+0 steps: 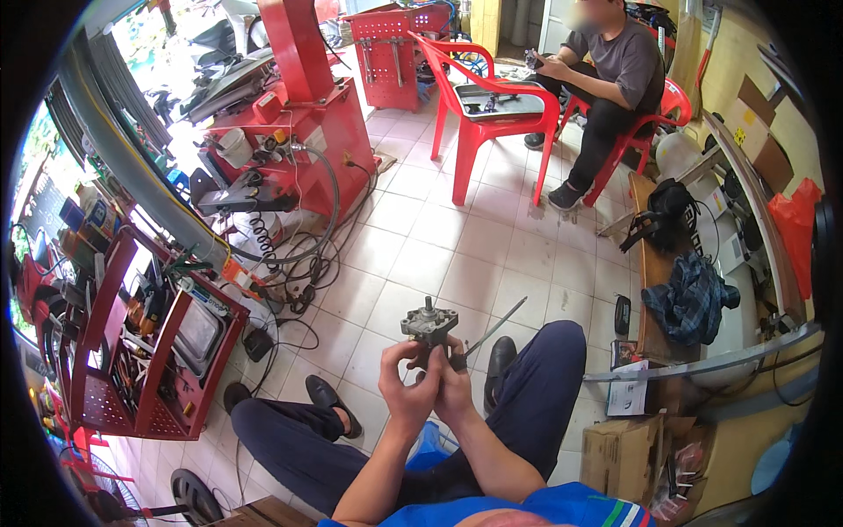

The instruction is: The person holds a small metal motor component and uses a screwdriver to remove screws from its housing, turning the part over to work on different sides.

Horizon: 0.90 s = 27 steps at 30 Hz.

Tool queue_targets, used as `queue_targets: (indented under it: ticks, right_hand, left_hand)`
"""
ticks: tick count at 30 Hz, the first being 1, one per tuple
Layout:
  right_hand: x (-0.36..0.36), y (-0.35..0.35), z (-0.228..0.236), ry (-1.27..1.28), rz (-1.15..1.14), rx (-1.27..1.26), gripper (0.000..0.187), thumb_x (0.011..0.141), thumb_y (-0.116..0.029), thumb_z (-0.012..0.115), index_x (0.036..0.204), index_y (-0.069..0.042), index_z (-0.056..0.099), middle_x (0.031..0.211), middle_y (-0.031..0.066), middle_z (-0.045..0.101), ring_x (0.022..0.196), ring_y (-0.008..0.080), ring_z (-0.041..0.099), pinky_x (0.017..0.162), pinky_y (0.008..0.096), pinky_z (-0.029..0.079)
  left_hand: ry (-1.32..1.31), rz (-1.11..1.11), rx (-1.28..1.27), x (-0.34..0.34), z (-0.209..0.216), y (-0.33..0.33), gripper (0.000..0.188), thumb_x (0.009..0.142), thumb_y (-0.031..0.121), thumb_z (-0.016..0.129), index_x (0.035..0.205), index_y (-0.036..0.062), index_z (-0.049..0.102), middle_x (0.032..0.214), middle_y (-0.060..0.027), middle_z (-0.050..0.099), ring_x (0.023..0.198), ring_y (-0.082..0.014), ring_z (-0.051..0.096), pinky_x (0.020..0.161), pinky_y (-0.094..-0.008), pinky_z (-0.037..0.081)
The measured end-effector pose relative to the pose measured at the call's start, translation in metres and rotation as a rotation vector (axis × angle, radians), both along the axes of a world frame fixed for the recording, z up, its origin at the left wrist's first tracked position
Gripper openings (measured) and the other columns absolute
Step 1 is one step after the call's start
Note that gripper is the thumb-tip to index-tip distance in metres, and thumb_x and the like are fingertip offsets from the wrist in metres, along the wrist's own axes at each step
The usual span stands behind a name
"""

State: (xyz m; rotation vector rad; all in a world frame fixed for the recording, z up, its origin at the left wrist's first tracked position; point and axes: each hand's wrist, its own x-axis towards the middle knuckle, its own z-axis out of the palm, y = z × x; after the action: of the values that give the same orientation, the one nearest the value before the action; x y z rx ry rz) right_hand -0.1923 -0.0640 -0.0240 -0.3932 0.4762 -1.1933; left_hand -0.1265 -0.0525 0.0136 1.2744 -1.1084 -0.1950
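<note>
Both my hands are raised together in front of my knees. My left hand [406, 382] is closed, thumb and fingers curled against the underside of a grey metal housing [430, 326] with a flanged body and a short upright shaft on top. Beside it, my right hand [452, 391] is closed too, its thumb pressed up to the housing's lower part. A long thin screwdriver [497, 326] slants up and right from the right hand; its dark handle end lies at the fingers. The fingers partly hide the housing's lower side, and the exact grip on each piece is hard to make out.
A red tool cart [145, 386] full of tools stands left, near a red machine [325, 149] with cables on the tiled floor [386, 255]. Ahead, a red plastic chair [492, 119] holds a tray; a seated person [606, 79] handles a small part. A wooden bench [654, 290] and cardboard boxes [619, 457] are right.
</note>
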Motion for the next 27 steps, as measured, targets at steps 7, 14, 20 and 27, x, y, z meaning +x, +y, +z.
queue_targets:
  ticks: [7,14,20,27]
  right_hand:
    - [0.002,-0.001,0.000,0.030,-0.012,-0.032,0.029,0.102,-0.025,0.054,0.128,-0.017,0.044,0.115,0.0080,0.063,0.094,0.0201,0.064,0.066,0.0281,0.052]
    - [0.000,-0.001,-0.005,-0.055,-0.009,-0.021,0.031,0.101,-0.016,0.057,0.129,-0.014,0.044,0.115,0.0124,0.063,0.095,0.0232,0.063,0.072,0.0357,0.058]
    - [0.000,0.000,-0.005,-0.024,-0.007,-0.030,0.031,0.101,-0.017,0.057,0.129,-0.013,0.043,0.114,0.0127,0.063,0.095,0.0228,0.063,0.074,0.0345,0.056]
    - [0.000,-0.001,-0.006,-0.031,-0.017,-0.036,0.032,0.101,-0.017,0.057,0.129,-0.013,0.043,0.113,0.0122,0.063,0.094,0.0229,0.063,0.074,0.0342,0.056]
  left_hand:
    - [-0.016,0.019,0.020,0.003,-0.010,0.000,0.036,0.077,0.001,0.080,0.106,0.0040,0.058,0.093,-0.0115,0.063,0.083,-0.0213,0.064,0.073,-0.0312,0.051]
    - [0.014,0.003,0.015,0.002,-0.006,0.001,0.035,0.080,0.002,0.078,0.107,0.0032,0.057,0.094,-0.0081,0.065,0.086,-0.0154,0.064,0.081,-0.0293,0.050]
    - [0.018,0.012,0.044,0.003,-0.006,0.004,0.035,0.080,0.002,0.078,0.107,0.0030,0.057,0.094,-0.0081,0.065,0.086,-0.0156,0.064,0.082,-0.0295,0.050]
    - [0.024,0.001,0.042,0.003,-0.012,0.003,0.037,0.080,0.002,0.079,0.109,0.0027,0.056,0.096,-0.0086,0.065,0.087,-0.0154,0.064,0.083,-0.0298,0.050]
